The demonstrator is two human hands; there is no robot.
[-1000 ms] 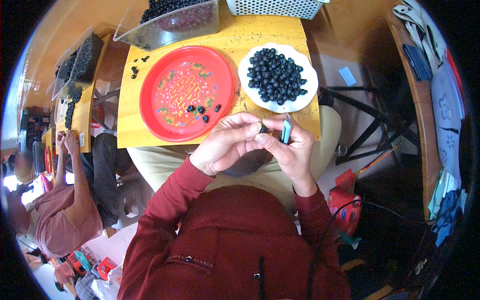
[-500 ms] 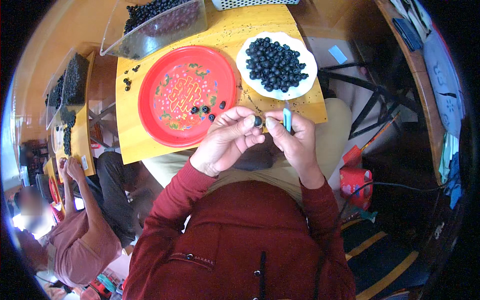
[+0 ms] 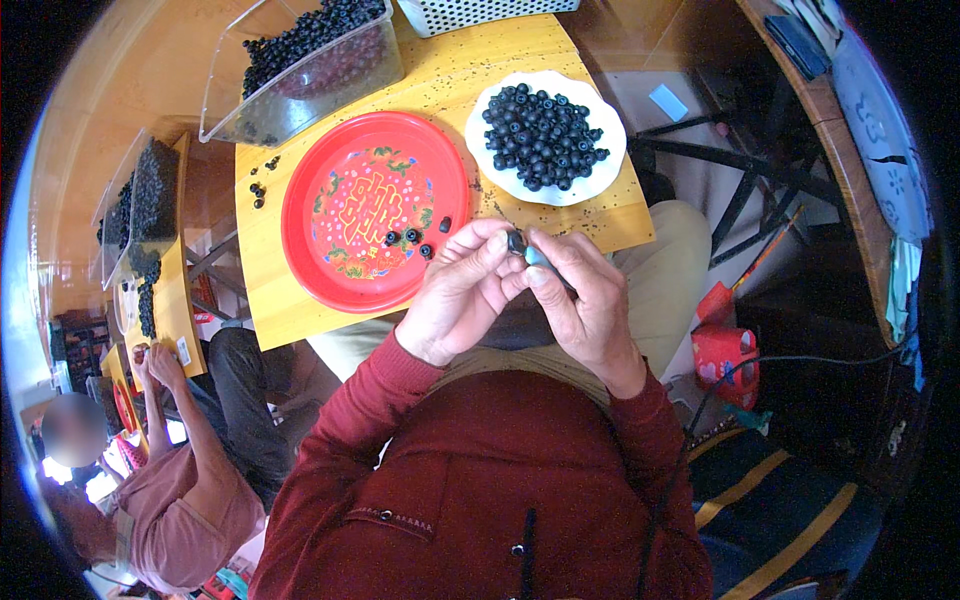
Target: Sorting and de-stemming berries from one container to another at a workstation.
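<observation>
My left hand (image 3: pixel 455 295) pinches one dark blueberry (image 3: pixel 516 241) between thumb and fingertips, just off the table's near edge. In my right hand (image 3: pixel 590 310) is a small tool with a light-blue handle (image 3: pixel 537 259), its front end against or right beside the berry. The fingers hide most of the tool, so its tip cannot be made out. Left of my hands lies a red round tray (image 3: pixel 330 285) with a printed pattern and several loose berries (image 3: pixel 413 236) near its right side. Beyond my right hand, a white scalloped plate (image 3: pixel 612 125) carries a heap of blueberries (image 3: pixel 545 140).
A clear plastic bin (image 3: pixel 350 90) of berries stands at the far left of the yellow table (image 3: pixel 440 70), near a white perforated basket (image 3: pixel 480 14). Dark crumbs dot the tabletop. Another person (image 3: pixel 180 500) works at a table on the left. A black cable (image 3: pixel 780 358) runs at right.
My right hand has turned the blue-handled tool from upright to pointing at the berry, and its fingers have closed in. The whole view has shifted slightly.
</observation>
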